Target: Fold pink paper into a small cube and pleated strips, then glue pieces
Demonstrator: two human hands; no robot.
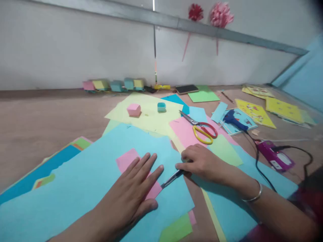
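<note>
As the left hand (126,195) spreads its fingers flat across a pink paper strip (127,159) on a light-blue paper sheet (83,174), the right hand (202,164) pinches a slim, dark-handled metal tool (171,179), tip right at the strip's edge; brown worktop (50,124) lies open leftward.

The brown surface (50,121) carries coloured sheets (93,168) near; small boxes (116,85) far left; a purple socket block (271,155) right; yellow printed cards (284,109) far right.

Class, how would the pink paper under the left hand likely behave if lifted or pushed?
The pink paper looks thin, so it is probably light and somewhat floppy. It lies on a smooth-looking blue sheet, so without the left hand on top it may slide.
</note>
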